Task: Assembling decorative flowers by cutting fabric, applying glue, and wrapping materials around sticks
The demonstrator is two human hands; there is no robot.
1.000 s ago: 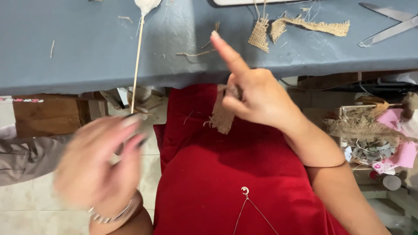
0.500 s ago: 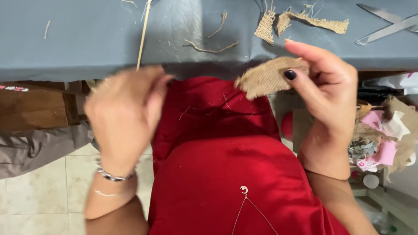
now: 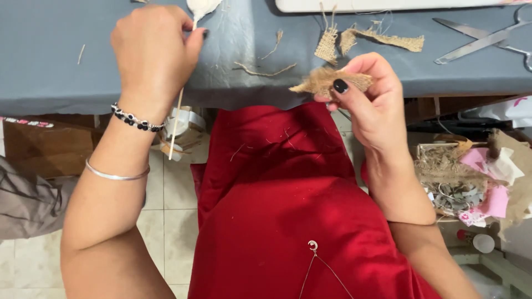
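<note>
Since a moment ago the left hand (image 3: 152,52) has been moved up onto the grey table (image 3: 44,61) and closed on a thin wooden stick (image 3: 177,124), while a burlap piece (image 3: 327,82) is kept pinched in the right hand (image 3: 368,102) at the table's edge.

A frayed tan burlap scrap (image 3: 331,82) is lying flat mid-frame; a thin wooden stick (image 3: 178,119) is hanging upright at upper left.
</note>
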